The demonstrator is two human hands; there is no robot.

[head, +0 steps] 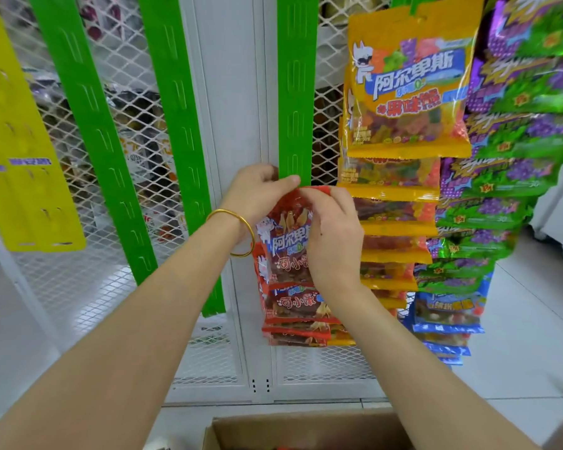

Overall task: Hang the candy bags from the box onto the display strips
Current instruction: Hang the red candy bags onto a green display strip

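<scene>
Both hands (293, 203) pinch red bag (286, 235) at green strip (294, 92)

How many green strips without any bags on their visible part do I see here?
3: left strip, middle strip, and right strip, with red bags hung below the hands. A fourth, behind yellow bags, is mostly hidden.

Both hands (293, 209) apparently pinch red bag (286, 241).

Both hands meet at the top edge of a candy bag (288, 241), the left hand (257, 196) just left of the right hand (333, 235). A display strip (294, 92) rises above them; more bags (293, 313) hang below; the box (306, 431) sits beneath the arms.
</scene>
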